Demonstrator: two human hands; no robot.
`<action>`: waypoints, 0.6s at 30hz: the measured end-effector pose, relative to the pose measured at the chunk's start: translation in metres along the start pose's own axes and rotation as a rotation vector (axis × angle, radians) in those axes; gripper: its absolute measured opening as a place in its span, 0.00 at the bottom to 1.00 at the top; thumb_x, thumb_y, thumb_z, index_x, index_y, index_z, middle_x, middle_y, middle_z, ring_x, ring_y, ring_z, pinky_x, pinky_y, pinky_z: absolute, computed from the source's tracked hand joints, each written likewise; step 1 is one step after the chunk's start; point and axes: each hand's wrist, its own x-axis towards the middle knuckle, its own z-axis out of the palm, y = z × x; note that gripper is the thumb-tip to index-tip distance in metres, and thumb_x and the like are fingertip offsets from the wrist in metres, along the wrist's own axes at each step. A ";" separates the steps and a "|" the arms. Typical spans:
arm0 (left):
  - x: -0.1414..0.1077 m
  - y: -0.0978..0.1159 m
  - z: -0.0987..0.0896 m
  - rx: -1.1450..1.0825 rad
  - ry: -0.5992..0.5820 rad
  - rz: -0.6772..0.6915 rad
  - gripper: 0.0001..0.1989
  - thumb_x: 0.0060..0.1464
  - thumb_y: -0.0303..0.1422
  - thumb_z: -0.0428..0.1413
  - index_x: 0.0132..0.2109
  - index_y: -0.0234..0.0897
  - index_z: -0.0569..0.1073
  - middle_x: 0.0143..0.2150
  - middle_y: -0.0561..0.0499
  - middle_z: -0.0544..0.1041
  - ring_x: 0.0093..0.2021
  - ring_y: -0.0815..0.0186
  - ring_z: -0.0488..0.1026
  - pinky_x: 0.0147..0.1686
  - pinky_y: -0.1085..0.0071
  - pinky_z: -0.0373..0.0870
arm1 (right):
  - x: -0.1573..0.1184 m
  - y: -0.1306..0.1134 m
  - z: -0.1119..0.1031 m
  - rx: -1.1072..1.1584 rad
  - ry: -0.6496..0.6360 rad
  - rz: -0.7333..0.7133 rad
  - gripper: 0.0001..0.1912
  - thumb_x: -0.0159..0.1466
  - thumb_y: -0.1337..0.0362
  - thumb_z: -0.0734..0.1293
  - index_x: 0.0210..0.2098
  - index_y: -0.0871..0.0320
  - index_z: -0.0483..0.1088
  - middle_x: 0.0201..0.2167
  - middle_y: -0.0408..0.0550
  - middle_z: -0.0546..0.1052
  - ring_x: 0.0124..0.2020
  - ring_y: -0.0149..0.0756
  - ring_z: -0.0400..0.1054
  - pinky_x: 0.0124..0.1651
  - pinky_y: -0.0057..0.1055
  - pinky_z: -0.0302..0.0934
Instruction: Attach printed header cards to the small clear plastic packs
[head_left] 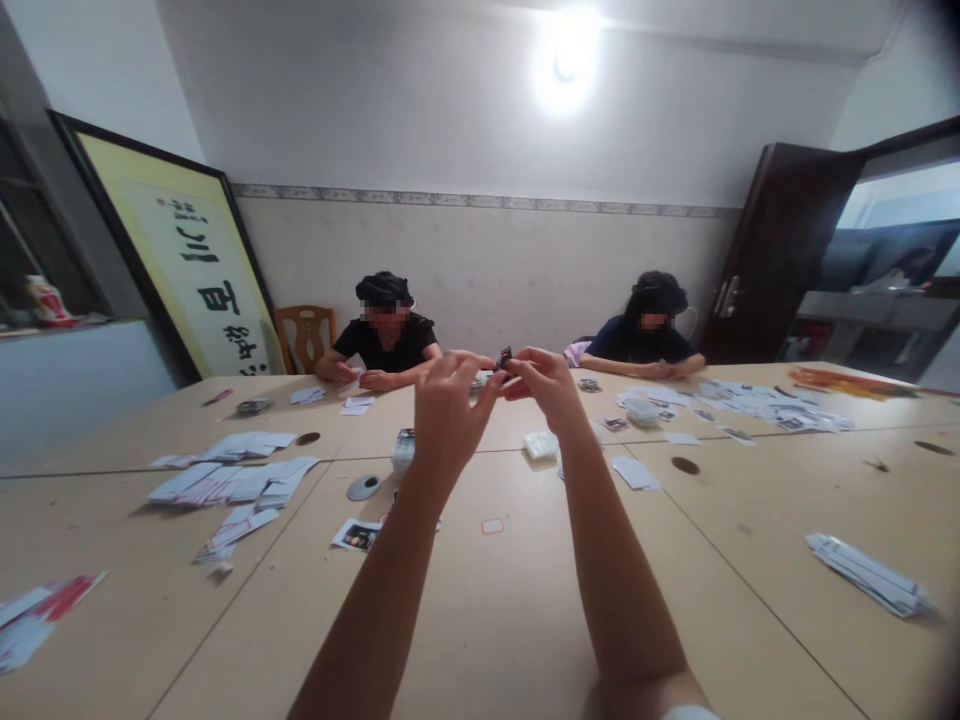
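Both my arms reach out over the table, hands raised and nearly touching at the middle of the view. A small dark object (505, 356) is between my fingertips, too small to identify. My left hand (456, 400) pinches its left side with thumb and fingers. On its right side, my right hand (541, 380) grips it with the fingers closed. Below, a small white label with a red border (492, 526) lies on the table, and a printed picture card (358, 535) lies left of my left forearm.
Paper stacks (225, 482) lie on the left of the table (510, 620), a white bundle (866, 575) at right. A clear plastic pack (540, 446) stands behind my right wrist. Two people (386, 345) sit across, with scattered papers (765, 402) at back right.
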 end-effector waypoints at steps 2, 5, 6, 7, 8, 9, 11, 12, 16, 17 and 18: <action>0.002 -0.007 -0.005 -0.084 0.052 -0.051 0.07 0.63 0.37 0.59 0.42 0.38 0.77 0.42 0.46 0.80 0.44 0.58 0.78 0.47 0.60 0.74 | -0.004 -0.004 -0.002 -0.033 -0.067 -0.012 0.15 0.54 0.52 0.75 0.27 0.56 0.71 0.23 0.41 0.78 0.23 0.33 0.77 0.27 0.26 0.70; 0.003 -0.013 -0.009 -0.153 0.045 -0.084 0.10 0.58 0.38 0.63 0.43 0.38 0.77 0.43 0.46 0.80 0.42 0.59 0.78 0.46 0.61 0.75 | -0.010 -0.010 -0.003 -0.147 -0.196 -0.062 0.15 0.58 0.52 0.75 0.29 0.56 0.72 0.24 0.42 0.79 0.25 0.33 0.77 0.29 0.27 0.70; 0.003 -0.014 -0.011 -0.159 0.024 -0.087 0.09 0.57 0.37 0.64 0.43 0.38 0.78 0.42 0.47 0.81 0.41 0.59 0.78 0.45 0.61 0.75 | -0.012 -0.011 -0.003 -0.192 -0.244 -0.084 0.15 0.59 0.52 0.74 0.30 0.56 0.72 0.25 0.42 0.79 0.27 0.33 0.78 0.30 0.27 0.70; 0.003 -0.014 -0.012 -0.165 -0.001 -0.089 0.08 0.57 0.36 0.63 0.42 0.38 0.78 0.40 0.47 0.81 0.41 0.59 0.79 0.45 0.61 0.75 | -0.014 -0.013 -0.003 -0.231 -0.287 -0.103 0.15 0.61 0.52 0.73 0.31 0.56 0.72 0.26 0.43 0.79 0.28 0.33 0.78 0.31 0.27 0.70; 0.003 -0.013 -0.014 -0.172 -0.023 -0.092 0.06 0.56 0.34 0.63 0.40 0.38 0.79 0.39 0.48 0.82 0.40 0.60 0.79 0.45 0.61 0.75 | -0.015 -0.014 -0.003 -0.259 -0.320 -0.114 0.14 0.62 0.52 0.72 0.31 0.56 0.72 0.27 0.43 0.79 0.29 0.33 0.78 0.32 0.27 0.70; 0.004 -0.012 -0.015 -0.182 -0.043 -0.098 0.05 0.56 0.33 0.62 0.39 0.38 0.79 0.37 0.49 0.82 0.39 0.60 0.79 0.44 0.62 0.75 | -0.016 -0.015 -0.003 -0.272 -0.338 -0.117 0.14 0.62 0.53 0.72 0.32 0.56 0.73 0.28 0.43 0.79 0.30 0.33 0.78 0.32 0.27 0.70; 0.005 -0.010 -0.019 -0.209 -0.067 -0.123 0.04 0.56 0.31 0.61 0.39 0.38 0.80 0.35 0.50 0.83 0.37 0.61 0.80 0.42 0.63 0.76 | -0.017 -0.016 -0.006 -0.292 -0.356 -0.114 0.12 0.63 0.54 0.72 0.33 0.57 0.73 0.27 0.43 0.79 0.31 0.34 0.79 0.33 0.28 0.69; 0.006 -0.010 -0.021 -0.229 -0.076 -0.140 0.04 0.56 0.31 0.61 0.38 0.38 0.81 0.35 0.50 0.84 0.37 0.61 0.80 0.42 0.64 0.76 | -0.017 -0.016 -0.007 -0.305 -0.364 -0.110 0.12 0.63 0.55 0.72 0.34 0.57 0.73 0.27 0.43 0.79 0.31 0.34 0.79 0.33 0.28 0.69; 0.007 -0.011 -0.026 -0.385 -0.149 -0.223 0.05 0.55 0.31 0.61 0.37 0.37 0.82 0.35 0.49 0.85 0.36 0.61 0.82 0.40 0.65 0.78 | -0.015 -0.015 -0.016 -0.333 -0.338 -0.113 0.11 0.63 0.56 0.72 0.34 0.57 0.72 0.29 0.42 0.80 0.30 0.33 0.79 0.32 0.27 0.69; 0.007 -0.013 -0.026 -0.432 -0.175 -0.243 0.05 0.55 0.32 0.61 0.37 0.37 0.82 0.35 0.48 0.85 0.36 0.61 0.82 0.40 0.65 0.79 | -0.014 -0.015 -0.017 -0.319 -0.307 -0.120 0.11 0.62 0.56 0.73 0.34 0.57 0.72 0.30 0.42 0.79 0.29 0.33 0.79 0.31 0.27 0.69; 0.007 -0.015 -0.025 -0.476 -0.200 -0.264 0.06 0.55 0.32 0.62 0.38 0.37 0.83 0.35 0.48 0.85 0.36 0.61 0.82 0.40 0.65 0.79 | -0.012 -0.014 -0.018 -0.290 -0.271 -0.128 0.11 0.61 0.57 0.73 0.33 0.57 0.72 0.30 0.42 0.79 0.29 0.33 0.79 0.31 0.27 0.69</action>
